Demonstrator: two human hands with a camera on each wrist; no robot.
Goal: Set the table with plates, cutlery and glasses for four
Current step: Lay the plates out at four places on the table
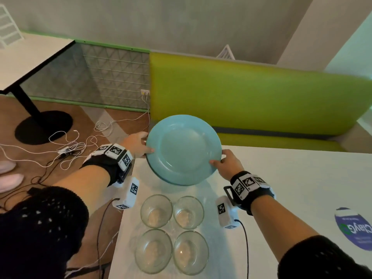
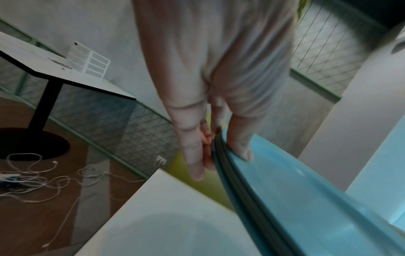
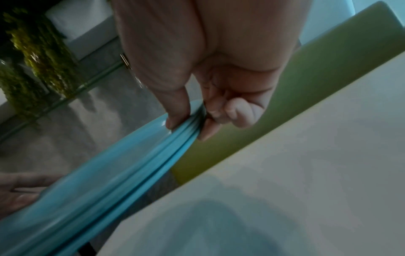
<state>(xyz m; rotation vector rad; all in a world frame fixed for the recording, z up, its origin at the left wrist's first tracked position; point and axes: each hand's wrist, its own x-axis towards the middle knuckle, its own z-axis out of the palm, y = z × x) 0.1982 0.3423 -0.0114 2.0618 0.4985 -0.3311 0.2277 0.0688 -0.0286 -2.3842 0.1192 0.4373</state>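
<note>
Both hands are holding a stack of light blue plates (image 1: 182, 150) above the far left corner of the white worktop (image 1: 281, 178), its shadow falling on the surface below. The stack is facing up toward the head camera and tilting slightly, its far rim reaching out past the worktop edge over the green bench (image 1: 251, 93); being round, it is showing no long axis. The left hand (image 1: 136, 143) is pinching the left rim, thumb on top and fingers underneath, and the right hand (image 1: 229, 164) is grasping the right rim the same way. From the head view it is looking like a single plate; the two wrist views are showing several layered rims at the edge, though blur is keeping the exact count unclear. The left wrist view is showing the left fingers lying fairly straight under the stack, while the right wrist view is showing the right fingers curling beneath it. Four empty glasses (image 1: 171, 232) are standing in a square nearer the person, apart from the stack. White cables (image 1: 66, 146) are lying tangled on the floor to the left.
</note>
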